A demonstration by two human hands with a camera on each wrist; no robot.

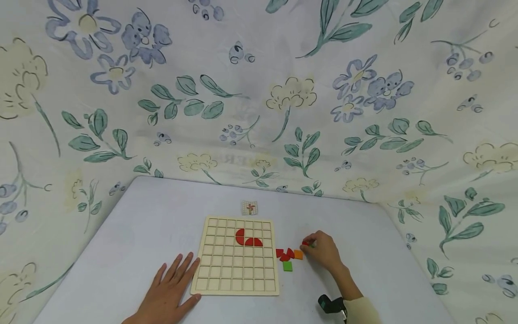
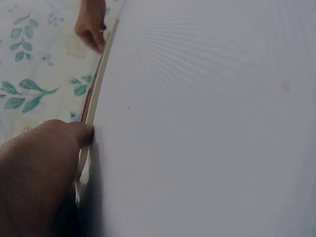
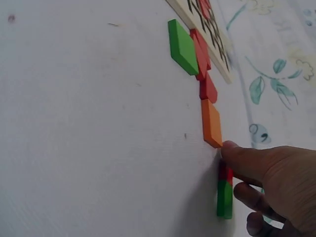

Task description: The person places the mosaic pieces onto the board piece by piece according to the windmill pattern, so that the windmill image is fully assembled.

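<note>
A pale wooden grid board [image 1: 225,261] lies on the white table with red quarter-round tiles [image 1: 253,243] set in its upper cells. My left hand [image 1: 167,290] rests with spread fingers at the board's left edge; in the left wrist view its thumb [image 2: 85,133] meets the board's side. Right of the board, my right hand [image 1: 323,253] pinches a small red tile [image 1: 305,243] between thumb and fingers. Green pieces [image 3: 224,200] show beside that red one under the fingers. Close by the thumb lies an orange square tile [image 3: 211,123].
Several loose red tiles [image 1: 285,257] and a green square tile [image 1: 287,266] lie along the board's right edge. Beyond the board is a small patterned card [image 1: 249,208]. A black object [image 1: 329,304] is near the right wrist. Flower-printed cloth [image 1: 251,112] surrounds the table.
</note>
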